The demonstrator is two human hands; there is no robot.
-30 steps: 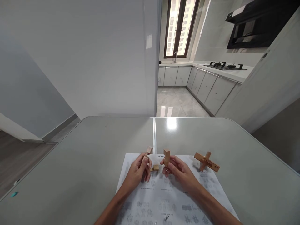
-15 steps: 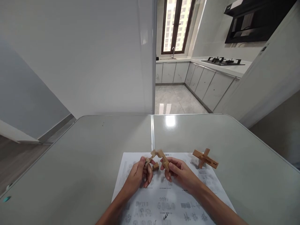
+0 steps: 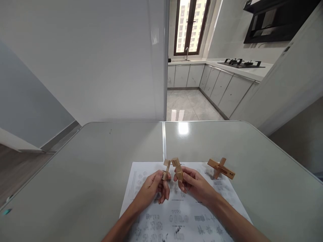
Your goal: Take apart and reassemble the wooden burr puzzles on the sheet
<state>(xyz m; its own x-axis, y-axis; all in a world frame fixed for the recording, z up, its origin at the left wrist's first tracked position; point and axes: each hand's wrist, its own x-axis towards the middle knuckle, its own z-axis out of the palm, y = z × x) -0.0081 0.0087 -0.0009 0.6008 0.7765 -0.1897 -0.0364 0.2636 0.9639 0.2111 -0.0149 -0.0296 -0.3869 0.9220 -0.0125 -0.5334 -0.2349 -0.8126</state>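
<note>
My left hand (image 3: 152, 186) pinches a small notched wooden puzzle bar (image 3: 166, 168), held upright above a printed instruction sheet (image 3: 181, 215). Close beside it, my right hand (image 3: 194, 183) grips another wooden puzzle bar (image 3: 177, 168), also nearly upright. The tops of the two bars almost touch. To the right, a partly assembled wooden cross (image 3: 220, 168) of interlocked bars rests at the sheet's far right corner, apart from both hands.
The sheet lies on a grey-green table (image 3: 88, 174) with a seam down its middle. Behind the table stands a white wall panel (image 3: 101, 60), and an open doorway shows a kitchen with cabinets (image 3: 222, 90) and a stove.
Both hands have turned their bars and brought them closer together, tops nearly meeting. A small wooden piece seen between the hands earlier is no longer visible. The cross has not moved.
</note>
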